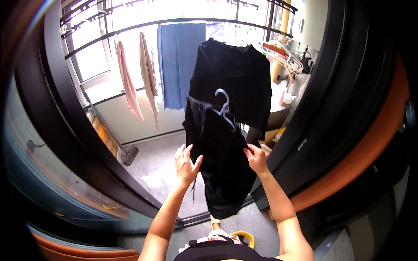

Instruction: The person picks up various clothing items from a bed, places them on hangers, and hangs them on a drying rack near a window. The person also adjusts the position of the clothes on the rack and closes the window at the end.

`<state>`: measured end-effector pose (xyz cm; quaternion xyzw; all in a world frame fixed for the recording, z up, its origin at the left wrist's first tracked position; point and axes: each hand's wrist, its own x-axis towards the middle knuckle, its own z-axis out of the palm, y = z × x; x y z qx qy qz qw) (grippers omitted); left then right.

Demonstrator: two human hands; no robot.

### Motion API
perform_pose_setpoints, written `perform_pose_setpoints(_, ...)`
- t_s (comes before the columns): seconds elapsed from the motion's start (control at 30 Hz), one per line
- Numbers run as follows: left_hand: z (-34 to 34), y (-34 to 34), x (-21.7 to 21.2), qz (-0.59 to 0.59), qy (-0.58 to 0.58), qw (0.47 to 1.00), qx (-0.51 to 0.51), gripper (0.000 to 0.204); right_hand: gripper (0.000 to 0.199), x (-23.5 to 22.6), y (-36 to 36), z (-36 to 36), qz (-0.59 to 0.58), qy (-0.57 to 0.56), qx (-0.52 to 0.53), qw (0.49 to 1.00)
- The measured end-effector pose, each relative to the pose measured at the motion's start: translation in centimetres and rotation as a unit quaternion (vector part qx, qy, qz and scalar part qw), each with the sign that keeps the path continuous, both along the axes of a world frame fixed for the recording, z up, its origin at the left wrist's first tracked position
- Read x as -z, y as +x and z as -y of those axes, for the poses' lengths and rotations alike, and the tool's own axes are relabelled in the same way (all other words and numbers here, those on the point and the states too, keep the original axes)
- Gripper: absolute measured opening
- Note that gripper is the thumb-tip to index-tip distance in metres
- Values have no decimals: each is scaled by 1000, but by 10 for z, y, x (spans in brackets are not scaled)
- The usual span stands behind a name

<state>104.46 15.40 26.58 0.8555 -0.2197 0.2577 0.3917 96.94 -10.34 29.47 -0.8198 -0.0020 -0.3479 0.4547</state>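
A black garment [224, 169] hangs in front of me on a pale grey-blue hanger [226, 106], whose hook stands free above the neckline. At the garment's right edge, my right hand [257, 159] pinches the cloth between thumb and fingers. My left hand [187, 167] is beside the garment's left edge, fingers spread and thumb toward the cloth; it grips nothing. Just behind hangs a larger black top [233, 74], partly covered by the nearer garment. Where the two dark fabrics overlap, their border is hard to see.
Dark sliding-door frames [300, 130] flank the opening. Beyond, a drying rack [174, 21] carries a blue cloth [183, 65], a pink garment [128, 82] and a beige one [149, 78]. Spare hangers [287, 61] cluster at the right. A floor squeegee [130, 155] leans left; a yellow ring-shaped object [247, 238] lies near my feet.
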Motion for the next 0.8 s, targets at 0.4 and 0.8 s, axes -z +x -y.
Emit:
perform_pose_setpoints(0.4,38,110,8,-58,-39,997,-37,35,20,-211,347,41,129,-20,32,991)
perform_pose_setpoints(0.8,35,116,34,-79,-42,996,-31,28,38,-184,358,40,167,-146,205,953)
